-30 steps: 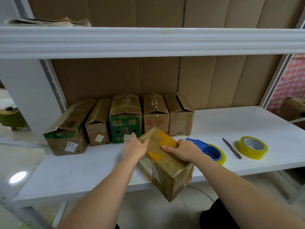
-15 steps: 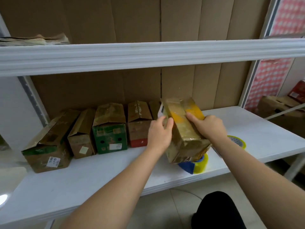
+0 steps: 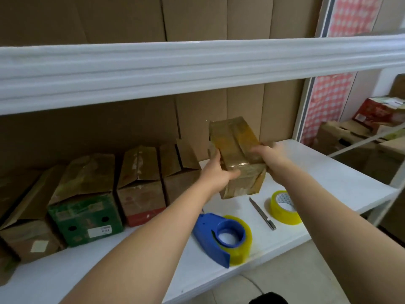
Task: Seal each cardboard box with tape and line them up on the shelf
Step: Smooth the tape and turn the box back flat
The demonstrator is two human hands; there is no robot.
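A: What do the hands hold?
B: Both grip one taped cardboard box (image 3: 237, 156). The left hand (image 3: 215, 172) clasps its near left side, thumb across the front edge; the right hand (image 3: 270, 155) is curled round its right side, somewhat blurred.

A: Where is the box?
B: Raised above the white shelf (image 3: 341, 183), tilted, its far end higher. It sits just to the right of the row of boxes, not yet resting on the board.

A: And the row itself?
B: Four boxes stand along the cardboard back wall: a brown box with open flaps (image 3: 179, 170) nearest the hands, then a red-based box (image 3: 140, 185), a green box (image 3: 85, 205) and a plain brown box (image 3: 26, 229) at far left.

A: What lies near the front edge?
B: A blue tape dispenser (image 3: 215, 235) loaded with yellow tape, a slim metal knife (image 3: 262, 213) beside it, and a loose yellow tape roll (image 3: 283, 207) to the right. An upper shelf (image 3: 197, 62) spans overhead.
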